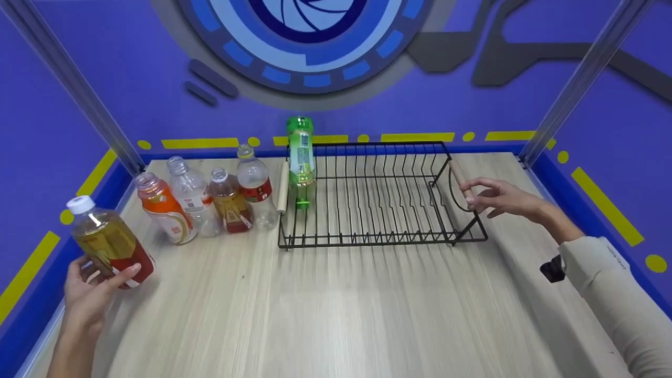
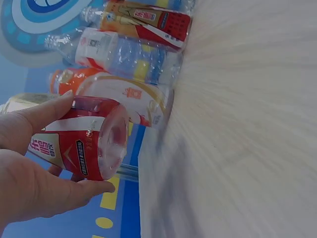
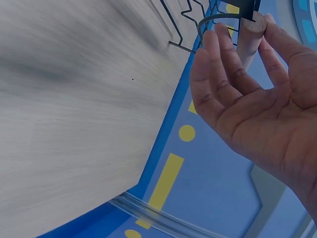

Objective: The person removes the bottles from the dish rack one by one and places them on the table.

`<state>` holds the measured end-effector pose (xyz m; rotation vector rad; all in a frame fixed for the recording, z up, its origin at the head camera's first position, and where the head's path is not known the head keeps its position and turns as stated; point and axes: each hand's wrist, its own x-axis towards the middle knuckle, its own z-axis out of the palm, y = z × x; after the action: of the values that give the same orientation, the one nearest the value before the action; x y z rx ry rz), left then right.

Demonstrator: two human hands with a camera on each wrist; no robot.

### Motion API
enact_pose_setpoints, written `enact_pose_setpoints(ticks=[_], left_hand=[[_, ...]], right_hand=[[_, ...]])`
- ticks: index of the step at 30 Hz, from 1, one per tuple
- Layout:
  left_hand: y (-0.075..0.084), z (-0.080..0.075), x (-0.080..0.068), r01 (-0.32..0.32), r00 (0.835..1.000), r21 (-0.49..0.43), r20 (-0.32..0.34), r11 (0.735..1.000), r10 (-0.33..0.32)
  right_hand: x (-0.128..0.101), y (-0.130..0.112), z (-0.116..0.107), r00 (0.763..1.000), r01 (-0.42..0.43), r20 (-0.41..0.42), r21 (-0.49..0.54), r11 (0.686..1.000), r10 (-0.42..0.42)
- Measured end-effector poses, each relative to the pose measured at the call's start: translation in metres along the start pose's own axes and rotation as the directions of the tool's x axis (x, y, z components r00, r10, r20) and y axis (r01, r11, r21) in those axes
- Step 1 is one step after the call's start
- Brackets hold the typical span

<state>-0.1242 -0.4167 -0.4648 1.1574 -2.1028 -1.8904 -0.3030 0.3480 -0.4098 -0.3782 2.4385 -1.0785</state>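
Observation:
My left hand point(image 1: 90, 294) grips a drink bottle point(image 1: 113, 241) with a white cap and a gold and red label, thumb across its lower part. The bottle is held up at the table's left side, tilted, and its base point(image 2: 115, 141) shows in the left wrist view. At the right end of a black wire dish rack point(image 1: 378, 243), my right hand point(image 1: 501, 198) pinches the wooden handle point(image 1: 461, 181) between thumb and index finger. The other fingers are loosely bent beside it, as the right wrist view shows. A green bottle point(image 1: 301, 157) lies in the rack's left end.
Left of the rack stand several capless bottles: an orange-labelled one point(image 1: 167, 212), a clear one point(image 1: 194, 197), a small gold and red one point(image 1: 229, 202) and a red-labelled one point(image 1: 258, 191). Blue walls point(image 1: 252, 118) enclose the wooden table point(image 1: 336, 310) at the back and sides.

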Motion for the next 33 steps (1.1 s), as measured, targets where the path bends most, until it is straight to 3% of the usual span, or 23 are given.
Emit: enact_pose_setpoints(ticks=[5, 12, 18, 27, 33], left_hand=[[0.0, 0.003, 0.016, -0.02, 1.0, -0.02, -0.022, 1.0, 0.019], [0.002, 0.014, 0.046, -0.037, 0.995, 0.036, -0.09, 0.999, 0.04], [0.0, 0.025, 0.066, -0.058, 0.993, 0.005, -0.105, 0.998, 0.059], [0.006, 0.04, 0.079, -0.144, 0.976, 0.086, -0.149, 0.986, 0.156], [0.012, 0.051, 0.082, -0.174, 0.971, 0.141, -0.139, 0.974, 0.194]], right_hand=[[0.0, 0.0, -0.001, 1.0, -0.004, -0.008, 0.001, 1.0, 0.004], [0.001, 0.002, 0.0, 1.0, -0.009, -0.019, 0.005, 1.0, 0.009], [0.003, 0.004, 0.002, 1.0, -0.015, -0.015, 0.029, 0.999, 0.015], [0.004, 0.006, 0.003, 1.0, -0.012, -0.013, 0.056, 0.998, 0.013], [0.004, 0.009, 0.004, 1.0, -0.012, -0.023, 0.071, 0.997, 0.014]])
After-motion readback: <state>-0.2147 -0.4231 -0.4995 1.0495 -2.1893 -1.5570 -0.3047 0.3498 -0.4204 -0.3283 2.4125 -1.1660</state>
